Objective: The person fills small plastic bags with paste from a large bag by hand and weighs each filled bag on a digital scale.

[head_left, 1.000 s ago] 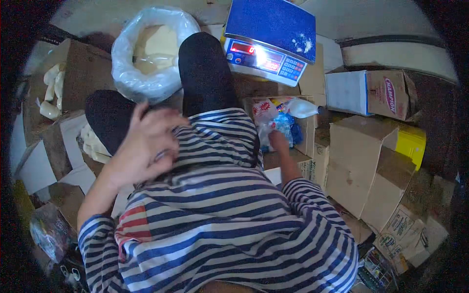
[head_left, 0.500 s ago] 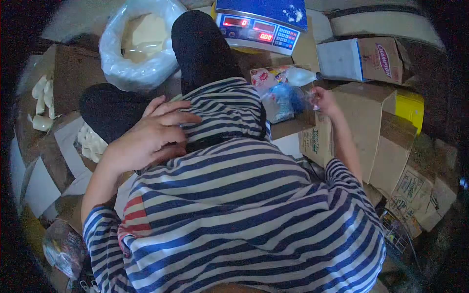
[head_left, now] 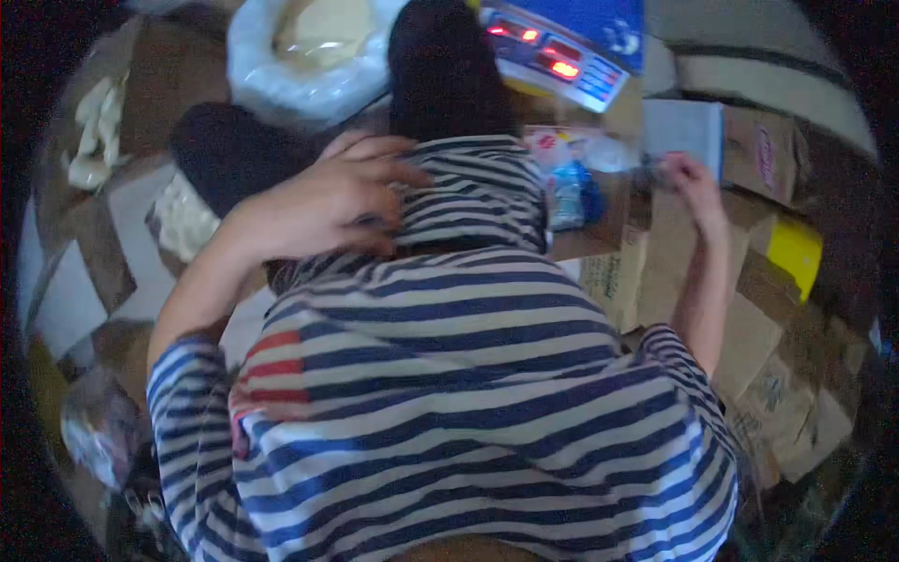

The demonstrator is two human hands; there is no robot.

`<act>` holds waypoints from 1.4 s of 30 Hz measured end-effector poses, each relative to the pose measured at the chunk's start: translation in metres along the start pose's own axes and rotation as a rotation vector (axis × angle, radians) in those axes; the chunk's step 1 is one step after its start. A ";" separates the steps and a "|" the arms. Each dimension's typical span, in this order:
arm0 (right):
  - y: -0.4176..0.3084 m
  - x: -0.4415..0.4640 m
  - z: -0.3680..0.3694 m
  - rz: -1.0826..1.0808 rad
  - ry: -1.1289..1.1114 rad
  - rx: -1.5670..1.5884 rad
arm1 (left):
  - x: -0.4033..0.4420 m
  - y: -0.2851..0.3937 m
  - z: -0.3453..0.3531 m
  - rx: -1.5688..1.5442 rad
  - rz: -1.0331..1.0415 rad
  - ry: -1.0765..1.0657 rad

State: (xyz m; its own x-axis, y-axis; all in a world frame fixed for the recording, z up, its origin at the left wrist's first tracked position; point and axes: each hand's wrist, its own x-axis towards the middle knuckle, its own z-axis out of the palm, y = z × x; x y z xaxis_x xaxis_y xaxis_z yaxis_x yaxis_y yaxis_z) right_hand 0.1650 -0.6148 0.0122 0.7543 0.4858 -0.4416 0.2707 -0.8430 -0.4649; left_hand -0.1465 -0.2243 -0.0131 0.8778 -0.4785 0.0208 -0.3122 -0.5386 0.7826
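Note:
My left hand (head_left: 328,201) hangs over my striped lap with its fingers spread and nothing in them. Off to the right, my right hand (head_left: 695,187) is raised above the cardboard boxes, its fingertips pinched together. Motion blur hides what, if anything, they hold. Left of that hand, a clear and blue plastic packet (head_left: 571,195) lies in an open carton, beside a whitish rounded object (head_left: 609,155). A large clear plastic bag (head_left: 253,70) with a pale cream mass (head_left: 323,28) inside stands in front of my knees.
A blue-topped digital scale (head_left: 571,66) with red digits stands ahead. On the right are cardboard boxes (head_left: 758,155) and a yellow container (head_left: 796,255). Pale lumpy pieces (head_left: 183,220) lie at my left, with more pale pieces (head_left: 96,136) beyond and a plastic bag (head_left: 98,426) lower down.
My right hand has moved up and to the right, away from the packet in the carton. The whole view has shifted and blurred; my left hand stays over my lap.

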 end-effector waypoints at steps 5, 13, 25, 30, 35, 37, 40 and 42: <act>-0.075 0.030 -0.023 -0.169 -0.032 0.063 | -0.002 -0.012 -0.002 0.028 0.105 0.042; -0.198 0.085 -0.015 -0.467 -0.025 -0.034 | -0.015 -0.039 0.000 -0.185 0.128 0.130; -0.329 0.132 0.072 -0.754 -0.198 -0.126 | -0.028 -0.061 0.000 -0.245 0.041 0.248; -0.378 0.107 0.102 -0.854 -0.295 -0.058 | -0.043 -0.111 -0.002 -0.738 -0.442 0.355; -0.382 0.118 0.139 -0.794 -0.169 0.360 | -0.009 -0.136 0.002 -1.433 -0.027 0.498; -0.378 0.115 0.138 -0.722 -0.131 0.412 | 0.003 -0.150 -0.007 -1.562 0.195 0.688; -0.357 0.125 0.144 -0.629 -0.111 0.577 | -0.002 -0.168 -0.040 -1.773 0.483 0.936; -0.347 0.142 0.158 -0.637 -0.133 0.689 | -0.012 -0.192 -0.062 -1.476 0.164 1.170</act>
State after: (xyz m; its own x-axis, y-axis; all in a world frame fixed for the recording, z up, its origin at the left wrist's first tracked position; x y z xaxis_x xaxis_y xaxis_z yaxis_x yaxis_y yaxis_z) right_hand 0.0835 -0.2169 -0.0105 0.5007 0.8655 -0.0129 0.1631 -0.1089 -0.9806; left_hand -0.0744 -0.0726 -0.1249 0.8454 0.5342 -0.0014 -0.4455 0.7065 0.5499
